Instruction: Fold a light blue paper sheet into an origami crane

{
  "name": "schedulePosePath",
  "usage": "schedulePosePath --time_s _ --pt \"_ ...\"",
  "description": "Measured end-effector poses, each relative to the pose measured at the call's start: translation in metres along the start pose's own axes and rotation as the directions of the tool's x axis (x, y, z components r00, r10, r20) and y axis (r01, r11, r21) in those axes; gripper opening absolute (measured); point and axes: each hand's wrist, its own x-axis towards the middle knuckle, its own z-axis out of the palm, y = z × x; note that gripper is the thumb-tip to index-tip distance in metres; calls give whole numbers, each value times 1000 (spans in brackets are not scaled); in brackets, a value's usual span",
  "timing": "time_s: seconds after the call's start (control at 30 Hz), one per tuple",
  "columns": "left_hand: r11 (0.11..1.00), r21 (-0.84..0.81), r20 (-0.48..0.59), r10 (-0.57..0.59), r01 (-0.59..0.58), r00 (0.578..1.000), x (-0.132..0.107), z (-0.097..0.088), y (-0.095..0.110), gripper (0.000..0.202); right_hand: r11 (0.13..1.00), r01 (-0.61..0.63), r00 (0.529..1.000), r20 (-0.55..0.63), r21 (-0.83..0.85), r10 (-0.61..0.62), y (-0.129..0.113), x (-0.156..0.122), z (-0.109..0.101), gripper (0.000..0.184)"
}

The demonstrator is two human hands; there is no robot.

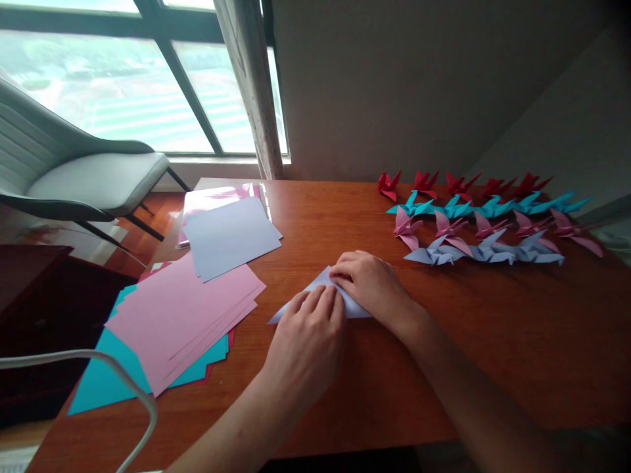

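Observation:
A pale lavender sheet of origami paper (362, 310), folded into a triangle, lies on the wooden table with its peak pointing away from me. My left hand (310, 328) presses its closed fingertips down on the left and middle of the paper. At the upper right of the triangle, my right hand (367, 282) grips the paper with curled fingers, close beside the left fingertips. Both hands cover much of the sheet, so the folds under them are hidden. One pointed corner shows to the left of my left hand.
Pink sheets (182, 315) overlap blue sheets (108, 368) on the left. Lavender sheets (231, 236) lie behind them on a shiny packet (217, 194). Rows of red (426, 184), blue (453, 207), pink (451, 230) and lavender paper cranes (438, 253) stand at right. A white cable (123, 381) curves at front left.

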Motion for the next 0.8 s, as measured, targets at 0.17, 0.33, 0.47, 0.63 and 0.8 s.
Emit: schedulePosePath --time_s 0.17,0.33,0.47,0.63,0.8 --pt "997 52 -115 -43 49 992 -10 17 15 44 1000 -9 1000 -6 -15 9 -1 0 0 13" --pt "993 81 -116 -79 89 990 -16 21 27 47 999 -18 1000 -3 -41 17 -3 0 -1 15" --pt "989 103 -144 -89 105 985 -19 24 33 47 999 -18 1000 -9 -44 17 -4 -1 -1 15" --pt "979 181 -176 -66 98 982 -24 28 38 43 998 -21 1000 -18 -57 20 -5 -1 -1 15" --pt "973 202 -166 -76 109 983 -30 28 46 43 997 -21 1000 -19 -70 20 -6 -2 -1 15"
